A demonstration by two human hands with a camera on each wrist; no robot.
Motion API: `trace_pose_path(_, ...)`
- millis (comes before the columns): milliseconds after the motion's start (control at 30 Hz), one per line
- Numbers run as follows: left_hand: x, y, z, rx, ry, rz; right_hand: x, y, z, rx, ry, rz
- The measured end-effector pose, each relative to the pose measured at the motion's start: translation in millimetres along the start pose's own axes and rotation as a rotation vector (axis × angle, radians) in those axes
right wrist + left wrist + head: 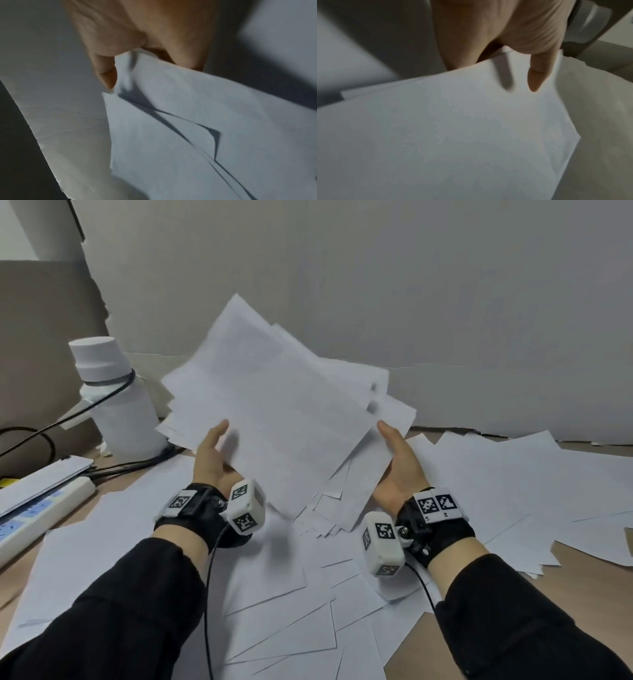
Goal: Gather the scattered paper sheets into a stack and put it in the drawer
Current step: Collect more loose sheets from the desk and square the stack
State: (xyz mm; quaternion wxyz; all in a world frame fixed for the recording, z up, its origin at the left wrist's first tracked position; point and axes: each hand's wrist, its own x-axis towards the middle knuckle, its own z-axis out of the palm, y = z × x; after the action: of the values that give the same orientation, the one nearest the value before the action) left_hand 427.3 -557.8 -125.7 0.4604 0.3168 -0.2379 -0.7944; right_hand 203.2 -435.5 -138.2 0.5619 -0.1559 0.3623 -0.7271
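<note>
Both hands, left hand (pixel 210 455) and right hand (pixel 399 465), grip the raised, tilted paper stack (pixel 274 419) from opposite sides.

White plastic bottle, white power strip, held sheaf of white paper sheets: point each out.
White plastic bottle (pixel 123 419): head view, body.
White power strip (pixel 44 505): head view, top face.
Held sheaf of white paper sheets (pixel 274 412): head view, top sheet.

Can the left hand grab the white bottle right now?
Probably not yet: the left hand is busy holding the paper stack together with the right hand. The white bottle stands close, nothing blocking it.
</note>
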Motion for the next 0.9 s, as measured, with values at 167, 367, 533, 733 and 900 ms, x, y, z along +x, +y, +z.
trace_pose_path(167,9.8,-8.6,-4.4,0.21,0.08,0.127,5.2,10.4,4.6,-0.227,0.128,-0.076)
trace_pose_path(367,3.8,13.6,26.8,0.272,-0.153,0.287,6.5,9.1,-1.9,-0.114,0.197,-0.186)
trace_pose_path(533,-17.3,22.1,44.6,0.136,-0.301,0.264,1.1,-1.1,1.9,0.023,0.069,-0.207)
trace_pose_path(733,-20.5,15.1,46.4,0.062,-0.217,0.212,-1.5,-4.4,7.0,0.05,0.08,-0.282)
trace_pose_path(900,-15.9,16.1,48.7,0.167,-0.204,0.269,-5.9,-8.5,12.1,-0.074,0.09,-0.332)
